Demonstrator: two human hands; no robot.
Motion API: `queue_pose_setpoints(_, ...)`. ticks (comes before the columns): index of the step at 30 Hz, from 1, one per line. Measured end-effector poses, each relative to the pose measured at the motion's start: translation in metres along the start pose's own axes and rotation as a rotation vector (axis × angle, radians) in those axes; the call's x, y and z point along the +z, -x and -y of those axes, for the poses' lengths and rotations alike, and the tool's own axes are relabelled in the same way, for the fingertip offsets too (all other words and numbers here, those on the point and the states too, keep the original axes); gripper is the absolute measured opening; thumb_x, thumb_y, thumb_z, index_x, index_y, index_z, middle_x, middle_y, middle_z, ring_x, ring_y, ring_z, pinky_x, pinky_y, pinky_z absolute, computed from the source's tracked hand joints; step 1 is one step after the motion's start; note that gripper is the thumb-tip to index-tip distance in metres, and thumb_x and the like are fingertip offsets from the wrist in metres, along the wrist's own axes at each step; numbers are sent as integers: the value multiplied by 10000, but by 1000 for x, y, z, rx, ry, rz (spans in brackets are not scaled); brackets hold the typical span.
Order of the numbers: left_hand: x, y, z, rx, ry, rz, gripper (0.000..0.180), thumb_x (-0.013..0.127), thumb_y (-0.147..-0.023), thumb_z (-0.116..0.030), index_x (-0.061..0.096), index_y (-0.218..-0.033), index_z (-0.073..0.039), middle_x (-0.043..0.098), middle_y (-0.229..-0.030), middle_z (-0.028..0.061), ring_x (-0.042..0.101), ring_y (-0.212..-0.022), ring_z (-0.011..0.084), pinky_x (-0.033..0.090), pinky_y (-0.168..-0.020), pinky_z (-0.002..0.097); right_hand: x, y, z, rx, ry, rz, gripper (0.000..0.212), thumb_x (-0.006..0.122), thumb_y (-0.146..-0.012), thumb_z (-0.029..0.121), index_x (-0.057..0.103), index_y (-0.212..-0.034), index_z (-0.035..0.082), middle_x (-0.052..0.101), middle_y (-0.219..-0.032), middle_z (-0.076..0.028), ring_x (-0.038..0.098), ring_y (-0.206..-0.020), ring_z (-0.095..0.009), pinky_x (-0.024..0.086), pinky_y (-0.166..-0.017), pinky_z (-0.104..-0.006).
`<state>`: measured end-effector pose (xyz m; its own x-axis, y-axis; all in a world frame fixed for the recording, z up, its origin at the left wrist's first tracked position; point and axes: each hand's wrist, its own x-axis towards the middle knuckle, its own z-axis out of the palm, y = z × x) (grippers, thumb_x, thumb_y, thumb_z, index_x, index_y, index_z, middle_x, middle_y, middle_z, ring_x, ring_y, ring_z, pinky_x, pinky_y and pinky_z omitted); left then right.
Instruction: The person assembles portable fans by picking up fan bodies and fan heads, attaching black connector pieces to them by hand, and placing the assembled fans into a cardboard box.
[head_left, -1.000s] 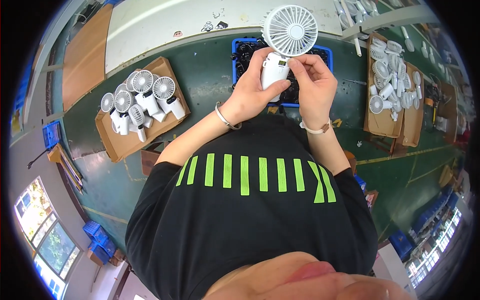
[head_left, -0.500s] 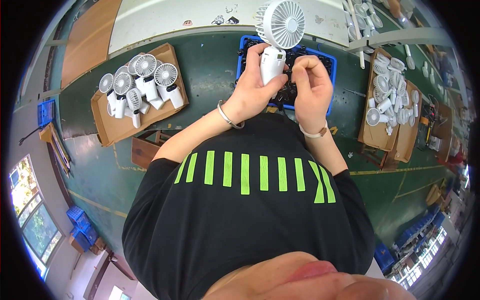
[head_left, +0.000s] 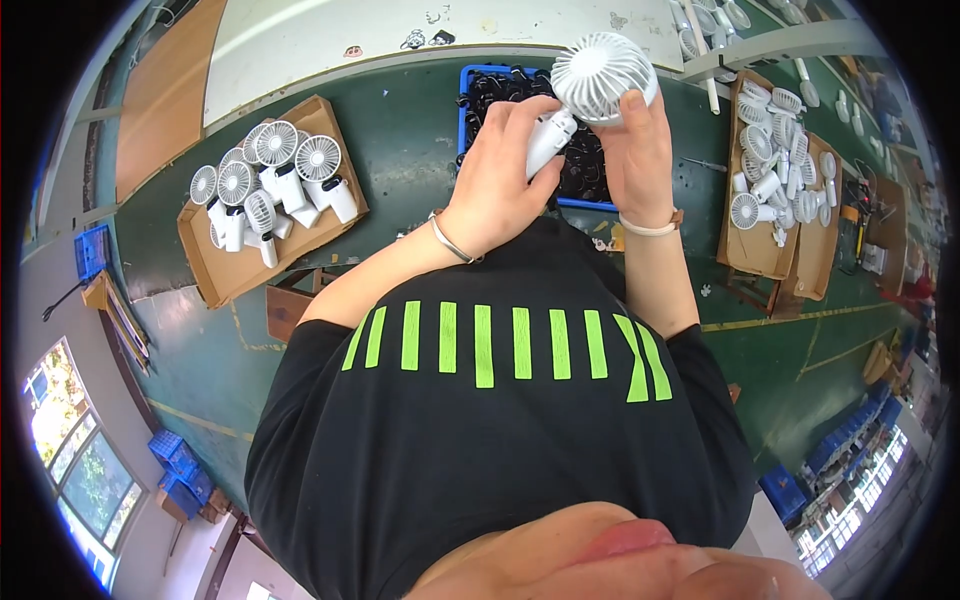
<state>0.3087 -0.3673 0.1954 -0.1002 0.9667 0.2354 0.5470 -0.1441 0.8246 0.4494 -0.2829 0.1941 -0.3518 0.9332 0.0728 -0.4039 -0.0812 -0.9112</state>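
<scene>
Both of my hands hold one white handheld fan (head_left: 603,78), raised over a blue crate (head_left: 463,118). My left hand (head_left: 505,160) wraps round its white handle, which tilts up to the right. At the round head, my right hand (head_left: 640,150) grips the lower right side, thumb against the cage. The ribbed back of the head faces up. Small black parts (head_left: 583,172), several in a heap, fill the crate below; their exact kind is hard to make out.
On the left, a cardboard tray (head_left: 215,278) holds several white fans (head_left: 277,145). Another cardboard tray (head_left: 735,250) with more fans stands at the right, a thin screwdriver-like tool (head_left: 703,163) beside it. A white board (head_left: 330,40) runs along the back of the green table (head_left: 410,100).
The fan has turned so its head tips right and shows its back instead of its front. My right hand has moved up from beside the handle and taken hold of the head.
</scene>
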Motion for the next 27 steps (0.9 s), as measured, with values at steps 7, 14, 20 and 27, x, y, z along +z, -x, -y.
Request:
queue_pose_setpoints(7, -5, 1, -4, 83, 110, 29, 483, 652, -777, -54, 478, -1226, -86, 569, -1036, 169, 604, -924, 353, 497, -803, 408, -11, -5, 1, -112, 24, 99, 760, 548, -928, 456, 249, -1464, 8, 440, -1392, -155, 442, -1297, -271, 331, -1089, -418)
queue_pose_setpoints(14, -5, 4, 7, -326, 724, 313, 359, 592, -934, -200, 492, -1202, 17, 664, -974, 99, 647, -832, 145, 526, -739, 278, -13, -20, 4, -83, 93, 102, 298, 527, -970, 113, 545, -1231, -29, 637, -1087, -75, 599, -984, -118, 474, -864, -256)
queue_pose_setpoints(20, -8, 2, 10, -634, 994, 195, 589, 481, -949, -546, 619, -868, 20, 629, -707, 80, 600, -545, 112, 491, -489, 232, 10, -13, -2, 26, 209, -24, 255, 559, -951, 129, 586, -1155, -22, 651, -1049, -71, 601, -958, -115, 467, -835, -245)
queue_pose_setpoints(27, -14, 0, 11, -611, 1082, 303, 721, 368, -950, -626, 645, -927, 40, 648, -724, 112, 633, -603, 129, 520, -548, 245, 1, -18, -4, 190, 61, -106, 269, 525, -962, 162, 600, -1127, -36, 653, -1054, -73, 619, -958, -143, 467, -847, -275)
